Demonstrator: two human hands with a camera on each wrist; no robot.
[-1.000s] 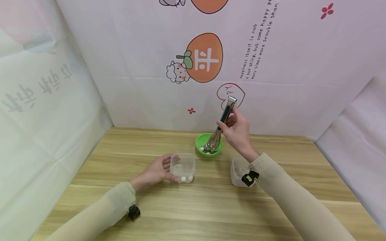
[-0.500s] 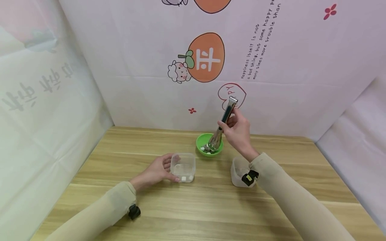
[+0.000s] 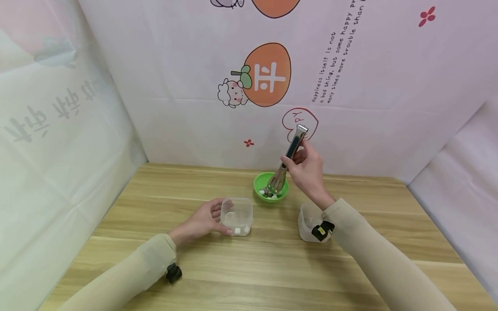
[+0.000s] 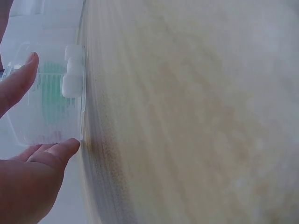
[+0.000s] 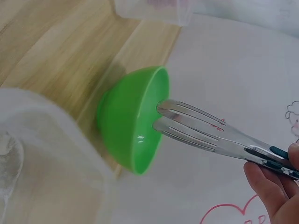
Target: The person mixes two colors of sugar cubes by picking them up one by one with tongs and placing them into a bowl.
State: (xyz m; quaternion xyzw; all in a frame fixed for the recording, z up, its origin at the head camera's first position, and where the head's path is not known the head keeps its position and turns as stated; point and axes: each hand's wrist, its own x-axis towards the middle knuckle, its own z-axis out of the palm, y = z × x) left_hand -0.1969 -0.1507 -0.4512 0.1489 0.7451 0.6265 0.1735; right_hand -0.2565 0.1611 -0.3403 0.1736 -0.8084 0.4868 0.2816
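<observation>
My right hand [image 3: 307, 170] grips a pair of metal tongs [image 3: 293, 149] with dark handle inserts, slanting down to the left. In the head view the tips overlap the inside of a green bowl [image 3: 257, 192], where small white cubes and dark pieces lie. The right wrist view shows the two slotted tong heads [image 5: 187, 123] slightly apart at the mouth of the bowl. My left hand [image 3: 200, 222] holds a clear plastic container [image 3: 237, 207] from its left side, thumb at the near side and fingers at the far side. A few white cubes [image 4: 72, 84] lie on its bottom.
A second translucent container [image 3: 305, 226] stands right of the bowl, partly hidden under my right wrist. Wood-grain table [image 3: 249, 272] spreads beneath everything. A printed white sheet [image 3: 186, 129] rises behind the table's back edge, close behind the bowl.
The tong tips shift slightly inside the bowl, and a white cube shows more plainly below them. Both hands and the containers keep nearly the same places.
</observation>
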